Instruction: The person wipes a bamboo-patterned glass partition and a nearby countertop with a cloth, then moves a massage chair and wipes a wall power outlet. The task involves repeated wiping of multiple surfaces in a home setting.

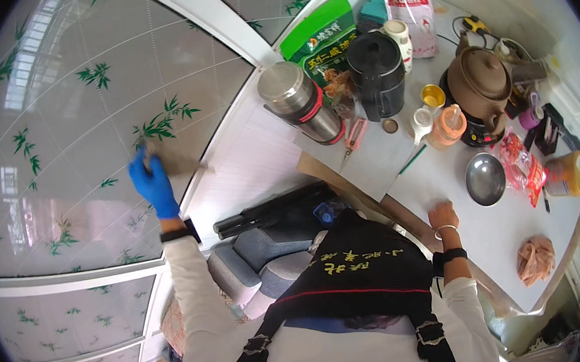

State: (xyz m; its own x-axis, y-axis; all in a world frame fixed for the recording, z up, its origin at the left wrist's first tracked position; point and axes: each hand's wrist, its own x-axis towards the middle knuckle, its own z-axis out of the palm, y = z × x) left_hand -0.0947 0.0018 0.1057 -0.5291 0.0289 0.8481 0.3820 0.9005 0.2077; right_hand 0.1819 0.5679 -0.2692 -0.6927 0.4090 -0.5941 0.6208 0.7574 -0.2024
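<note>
My left hand (153, 188) wears a blue glove and reaches to a glossy glass panel (83, 204) printed with green bamboo leaves. Its fingertips are at a leaf cluster (158, 129), with a small gap between the fingers. Whether something small is pinched there I cannot tell. Bare and curled into a fist, my right hand (442, 215) rests on the white table (469, 246) near its edge. A bracelet (444, 229) circles that wrist. Nearest to this fist are a grey metal bowl (485, 179) and a green pencil-like stick (412, 160).
Along the table stand a steel vacuum flask (300, 102), black kettle (376, 72), orange-lidded jar (446, 128) and brown clay pot (477, 74) on an electric base. Pink-handled scissors (354, 135) lie near the edge. A crumpled cloth (535, 259) sits at the near corner. Grey sofa cushions (271, 255) are below.
</note>
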